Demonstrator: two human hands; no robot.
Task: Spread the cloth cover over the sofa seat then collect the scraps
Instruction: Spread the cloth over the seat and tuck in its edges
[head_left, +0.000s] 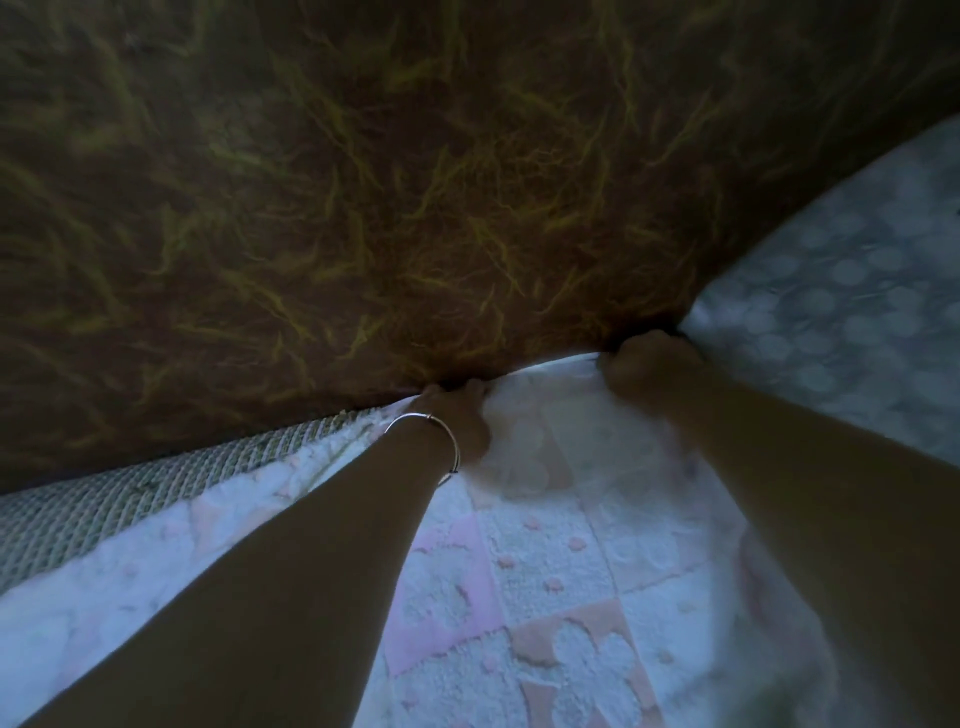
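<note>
Both hands meet at the sofa seat's (104, 509) back edge. The right hand (649, 364) looks clenched on the cloth cover's (545, 571) rim, while the left hand's (457, 415) fingers vanish beneath the backrest (415, 208) (grip unclear), probably tucking the cover flat.

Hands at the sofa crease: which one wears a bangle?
The left hand, with a thin metal bangle round its wrist. The right hand, curled on the cloth cover edge further right, has a bare wrist.
</note>
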